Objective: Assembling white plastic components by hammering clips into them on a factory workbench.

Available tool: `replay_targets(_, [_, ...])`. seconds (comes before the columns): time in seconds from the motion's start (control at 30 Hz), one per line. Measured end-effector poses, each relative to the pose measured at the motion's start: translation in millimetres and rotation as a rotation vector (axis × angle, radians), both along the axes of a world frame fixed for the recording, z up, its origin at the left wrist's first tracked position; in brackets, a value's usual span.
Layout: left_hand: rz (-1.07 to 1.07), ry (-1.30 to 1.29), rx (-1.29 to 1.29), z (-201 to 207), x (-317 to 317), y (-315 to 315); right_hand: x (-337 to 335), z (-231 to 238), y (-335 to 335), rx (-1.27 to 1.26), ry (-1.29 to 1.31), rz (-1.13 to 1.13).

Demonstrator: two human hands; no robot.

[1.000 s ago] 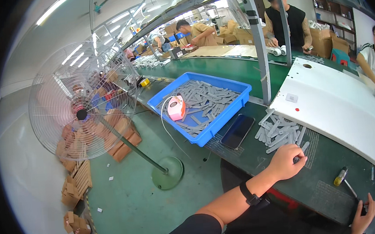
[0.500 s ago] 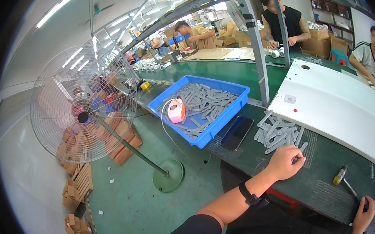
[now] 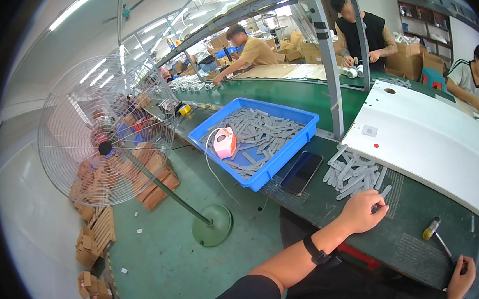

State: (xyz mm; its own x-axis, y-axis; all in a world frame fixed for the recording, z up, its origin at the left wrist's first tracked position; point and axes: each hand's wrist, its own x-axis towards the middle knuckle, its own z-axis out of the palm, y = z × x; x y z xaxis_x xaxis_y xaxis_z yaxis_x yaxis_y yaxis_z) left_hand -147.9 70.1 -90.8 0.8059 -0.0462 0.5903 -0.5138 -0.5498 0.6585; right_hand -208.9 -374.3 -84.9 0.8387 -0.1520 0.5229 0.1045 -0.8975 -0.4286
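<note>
My left hand is closed beside a loose pile of grey strips, its fingers curled. A small dark bit shows between thumb and fingers, too hidden to name. One strip of the pile lies just beyond the knuckles. At the lower right, my right hand has its fingers bent together; a dark spot shows there, but I cannot make out what they hold. A screwdriver with a yellow handle lies on the green table, its metal shaft reaching toward that hand.
A blue tray of similar strips holds a pink-and-white roll-shaped thing. Beside it lies a phone. A big white panel covers the right side. A grey post and a standing fan rise nearby; several people work beyond.
The view has shifted slightly. Both my hands keep nearly the same pose and place. Across the line, a person in tan has straightened and stretched an arm out; the person at far right has bent down.
</note>
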Motion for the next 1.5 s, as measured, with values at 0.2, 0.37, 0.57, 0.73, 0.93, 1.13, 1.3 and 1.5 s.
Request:
replay_targets(0.2, [-0.004,0.003,0.007,0.0,0.2,0.4,0.0,-2.2,0.8,0.059,-0.025,-0.051])
replay_targets(0.37, [-0.004,0.007,0.001,1.4,-0.6,-0.8,-1.7,2.5,2.2,0.069,0.036,-0.029])
replay_targets(0.57, [0.019,-0.025,-0.01,-0.8,0.0,-0.5,-3.9,3.9,1.3,0.056,0.01,-0.06])
replay_targets(0.73, [0.021,-0.088,-0.037,-1.0,-2.3,-0.8,-5.3,8.3,4.8,0.051,-0.005,-0.031])
replay_targets(0.93, [-0.354,-0.179,-0.044,-1.9,-90.2,-42.9,-7.2,3.1,4.2,0.076,-0.032,-0.036])
replay_targets(1.13, [-0.729,0.491,0.216,-91.4,-133.5,-13.0,-10.1,6.8,7.0,0.04,-0.042,-0.024])
replay_targets(1.3, [-0.804,0.526,0.241,-138.4,-130.4,-5.5,-12.2,8.4,5.2,0.064,-0.063,-0.008])
replay_targets(1.5, [-0.656,-0.48,-0.023,-375.9,-67.9,-44.6,-13.9,12.4,9.1,0.075,-0.038,0.001])
